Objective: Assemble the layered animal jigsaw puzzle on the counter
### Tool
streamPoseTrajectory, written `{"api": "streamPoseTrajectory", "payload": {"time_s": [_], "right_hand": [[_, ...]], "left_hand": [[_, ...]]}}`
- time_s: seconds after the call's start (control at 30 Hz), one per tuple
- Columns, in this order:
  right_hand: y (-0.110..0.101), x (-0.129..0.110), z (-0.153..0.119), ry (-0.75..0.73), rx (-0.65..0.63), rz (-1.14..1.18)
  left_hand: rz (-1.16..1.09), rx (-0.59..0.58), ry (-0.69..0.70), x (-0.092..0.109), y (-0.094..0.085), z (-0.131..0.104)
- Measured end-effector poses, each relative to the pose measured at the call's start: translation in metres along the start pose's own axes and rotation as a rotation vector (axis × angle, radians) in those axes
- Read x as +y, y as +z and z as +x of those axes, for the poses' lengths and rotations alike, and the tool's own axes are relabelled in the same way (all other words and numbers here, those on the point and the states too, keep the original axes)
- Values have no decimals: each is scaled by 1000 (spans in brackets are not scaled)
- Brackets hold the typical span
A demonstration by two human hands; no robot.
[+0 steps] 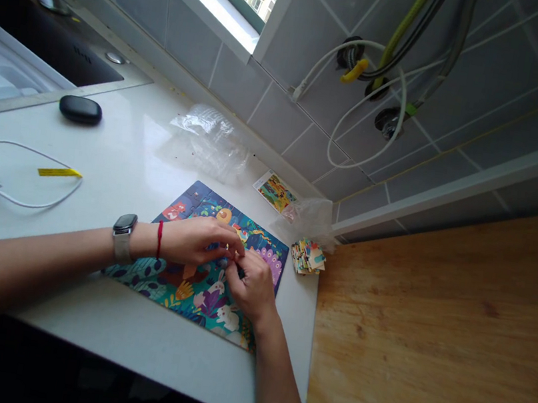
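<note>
A colourful jigsaw puzzle (184, 293) with rabbits and plants lies on the white counter. Over its middle, my left hand (207, 241), with a watch and red string on the wrist, has its fingers bent together at the fingertips of my right hand. My right hand (254, 285) is closed at the puzzle's right part, with a small dark thing at its thumb and finger, too hidden to name. What the left fingers hold, if anything, is covered. Right of the puzzle sits a pile of loose pieces (307, 258).
Clear plastic bags (212, 142) and a small picture card (275, 192) lie behind the puzzle. A black case (80, 110), a white cable (41, 204) and a sink (44, 47) are at the left. A wooden board (443, 322) stands beyond the counter's right edge.
</note>
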State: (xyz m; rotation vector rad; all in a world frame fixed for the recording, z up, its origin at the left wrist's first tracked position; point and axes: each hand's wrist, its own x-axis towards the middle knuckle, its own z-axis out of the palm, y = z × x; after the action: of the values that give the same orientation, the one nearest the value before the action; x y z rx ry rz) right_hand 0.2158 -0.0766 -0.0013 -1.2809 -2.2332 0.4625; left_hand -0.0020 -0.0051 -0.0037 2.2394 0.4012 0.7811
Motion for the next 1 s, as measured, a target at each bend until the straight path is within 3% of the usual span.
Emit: {"api": "streamPoseTrajectory", "payload": {"time_s": [0.13,0.23,0.3,0.43,0.5,0.7,1.0], "right_hand": [[-4,-2,1,-8,-22,30],[-15,1,2,15,65,17],[-27,10,0,69,212,-44],[-56,43,-6,248,640,-303],[-66,61,-12,377,711,-377],[-70,87,-24,699,532,-496],[-81,99,-27,681,579,-405]], "left_hand": [[110,0,3,-4,1,-2],[178,15,-1,-7,0,-3],[197,33,-27,-8,-1,-4],[230,49,-65,-10,-5,-3],[224,51,-71,-11,-5,-3],[186,62,-86,-14,-4,-4],[184,58,-106,-17,-3,-5]]}}
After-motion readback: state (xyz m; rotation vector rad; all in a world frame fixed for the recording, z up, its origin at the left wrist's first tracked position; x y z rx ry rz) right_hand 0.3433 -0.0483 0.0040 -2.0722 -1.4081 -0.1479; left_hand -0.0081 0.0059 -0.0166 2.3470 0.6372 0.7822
